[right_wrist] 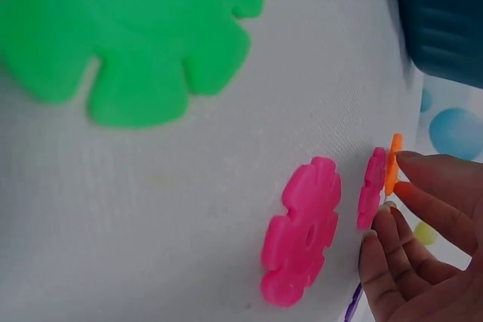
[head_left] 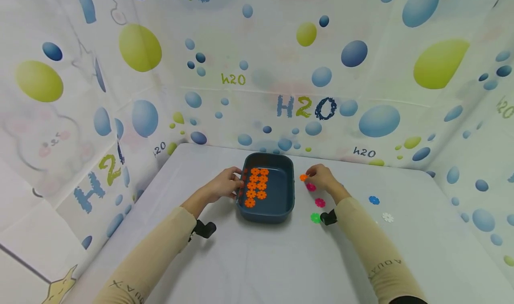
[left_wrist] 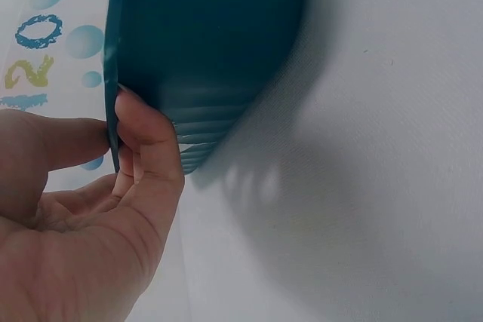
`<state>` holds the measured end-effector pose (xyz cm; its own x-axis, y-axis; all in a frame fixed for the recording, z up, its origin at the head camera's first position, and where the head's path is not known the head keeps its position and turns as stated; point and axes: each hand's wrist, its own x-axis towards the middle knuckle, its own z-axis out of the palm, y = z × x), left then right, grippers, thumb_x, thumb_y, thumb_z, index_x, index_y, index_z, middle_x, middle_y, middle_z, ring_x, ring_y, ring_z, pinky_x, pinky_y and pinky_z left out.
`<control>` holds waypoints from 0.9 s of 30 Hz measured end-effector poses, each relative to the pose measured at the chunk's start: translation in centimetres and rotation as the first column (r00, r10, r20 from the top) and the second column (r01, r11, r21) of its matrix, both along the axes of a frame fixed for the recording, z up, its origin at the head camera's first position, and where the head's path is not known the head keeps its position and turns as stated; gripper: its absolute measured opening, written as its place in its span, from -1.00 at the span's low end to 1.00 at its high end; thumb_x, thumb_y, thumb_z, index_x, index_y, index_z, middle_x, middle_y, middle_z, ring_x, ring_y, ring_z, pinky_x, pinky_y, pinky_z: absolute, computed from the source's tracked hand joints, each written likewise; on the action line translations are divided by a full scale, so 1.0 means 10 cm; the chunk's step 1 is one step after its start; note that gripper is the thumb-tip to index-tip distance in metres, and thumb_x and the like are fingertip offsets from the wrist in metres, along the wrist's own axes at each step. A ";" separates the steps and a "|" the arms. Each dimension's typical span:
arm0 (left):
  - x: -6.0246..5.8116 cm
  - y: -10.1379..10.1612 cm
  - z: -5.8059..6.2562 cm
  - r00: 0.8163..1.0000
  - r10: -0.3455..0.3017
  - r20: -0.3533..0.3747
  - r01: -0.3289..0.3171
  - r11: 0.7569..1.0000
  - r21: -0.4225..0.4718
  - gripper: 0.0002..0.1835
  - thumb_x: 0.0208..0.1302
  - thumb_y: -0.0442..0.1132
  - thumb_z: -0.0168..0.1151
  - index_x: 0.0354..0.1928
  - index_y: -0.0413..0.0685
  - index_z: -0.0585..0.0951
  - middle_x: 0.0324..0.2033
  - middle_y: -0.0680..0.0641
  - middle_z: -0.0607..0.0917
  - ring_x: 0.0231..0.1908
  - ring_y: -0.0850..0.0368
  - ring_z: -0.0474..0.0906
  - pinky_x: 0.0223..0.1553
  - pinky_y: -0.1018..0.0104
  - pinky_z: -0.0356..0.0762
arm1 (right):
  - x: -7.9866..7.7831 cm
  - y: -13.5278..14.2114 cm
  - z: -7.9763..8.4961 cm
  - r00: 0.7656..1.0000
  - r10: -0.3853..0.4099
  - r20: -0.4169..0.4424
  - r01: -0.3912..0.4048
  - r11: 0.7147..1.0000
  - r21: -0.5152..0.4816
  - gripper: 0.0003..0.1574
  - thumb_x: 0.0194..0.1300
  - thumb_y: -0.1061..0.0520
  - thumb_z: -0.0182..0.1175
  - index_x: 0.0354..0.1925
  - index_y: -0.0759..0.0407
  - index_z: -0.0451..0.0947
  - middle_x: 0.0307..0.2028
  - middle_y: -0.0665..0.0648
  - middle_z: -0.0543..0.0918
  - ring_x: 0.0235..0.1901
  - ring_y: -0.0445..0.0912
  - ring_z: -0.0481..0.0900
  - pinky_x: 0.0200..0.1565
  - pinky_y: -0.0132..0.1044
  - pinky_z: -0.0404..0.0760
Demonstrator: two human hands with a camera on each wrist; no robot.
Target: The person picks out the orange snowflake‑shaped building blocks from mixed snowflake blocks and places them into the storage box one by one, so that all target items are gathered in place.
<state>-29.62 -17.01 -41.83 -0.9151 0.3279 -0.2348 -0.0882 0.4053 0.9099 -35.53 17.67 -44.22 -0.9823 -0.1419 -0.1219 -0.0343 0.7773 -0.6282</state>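
A dark blue-green plastic bin [head_left: 266, 217] stands on the table, with several orange flower-shaped discs [head_left: 257, 183] lying along its left side. My left hand [head_left: 223, 184] grips the bin's left rim; in the left wrist view the thumb is outside the wall [left_wrist: 115, 58] and a curled finger inside. To the right of the bin, my right hand [head_left: 322, 178] pinches an orange flower disc [right_wrist: 393, 164] between thumb and index finger. Close by that hand lie two pink flower discs [head_left: 311, 187] and a green one [head_left: 315, 218].
Farther right on the white table lie a blue flower disc [head_left: 374, 200] and a white one [head_left: 387, 217]. The edge of a purple disc [right_wrist: 352, 304] shows under the right hand. A patterned curtain [head_left: 257, 72] hangs behind and at both sides.
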 end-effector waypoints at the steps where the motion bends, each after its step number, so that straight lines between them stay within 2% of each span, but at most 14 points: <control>1: 0.00 0.00 0.00 1.000 -0.001 -0.002 0.001 1.000 0.000 -0.52 0.59 -0.35 -0.03 0.45 -0.33 0.22 -0.09 -0.32 0.54 -0.23 -0.06 0.57 -0.26 0.21 0.68 | 0.00 0.00 0.00 1.000 -0.003 0.002 0.003 1.000 0.003 -0.59 0.40 0.21 0.24 0.14 0.41 0.57 0.08 0.39 0.60 0.02 0.21 0.54 0.12 0.01 0.61; 11: 0.01 0.02 0.03 1.000 -0.011 -0.021 0.011 1.000 0.002 -0.52 0.59 -0.36 -0.04 0.44 -0.35 0.22 -0.12 -0.30 0.54 -0.26 -0.01 0.55 -0.29 0.24 0.67 | 0.02 0.00 0.06 0.999 -0.036 0.000 0.036 0.999 -0.013 -0.60 0.40 0.21 0.26 0.12 0.41 0.54 0.03 0.35 0.60 -0.02 0.17 0.53 0.11 -0.02 0.60; 18: 0.03 0.02 0.04 1.000 -0.007 -0.008 0.007 1.000 0.004 -0.52 0.59 -0.36 -0.04 0.44 -0.35 0.22 -0.09 -0.35 0.53 -0.26 -0.03 0.55 -0.29 0.24 0.66 | 0.04 0.03 0.04 0.996 -0.074 -0.042 0.071 0.996 -0.058 -0.71 0.40 0.21 0.24 0.01 0.38 0.60 -0.06 0.33 0.65 -0.13 0.13 0.57 -0.02 -0.08 0.63; 27: 0.04 0.02 0.02 1.000 -0.005 -0.015 0.005 1.000 0.004 -0.52 0.59 -0.36 -0.03 0.44 -0.35 0.22 -0.12 -0.32 0.53 -0.26 -0.02 0.54 -0.28 0.23 0.67 | 0.16 0.10 0.19 0.998 -0.033 -0.050 0.024 0.985 -0.172 -0.71 0.47 0.20 0.21 0.06 0.37 0.58 -0.04 0.33 0.67 -0.10 0.17 0.64 0.02 -0.11 0.67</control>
<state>-29.24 -16.83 -41.66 -0.9169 0.3330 -0.2201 -0.0730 0.4023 0.9126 -33.94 18.64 -42.28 -0.9907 -0.1277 -0.0460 -0.0502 0.6598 -0.7498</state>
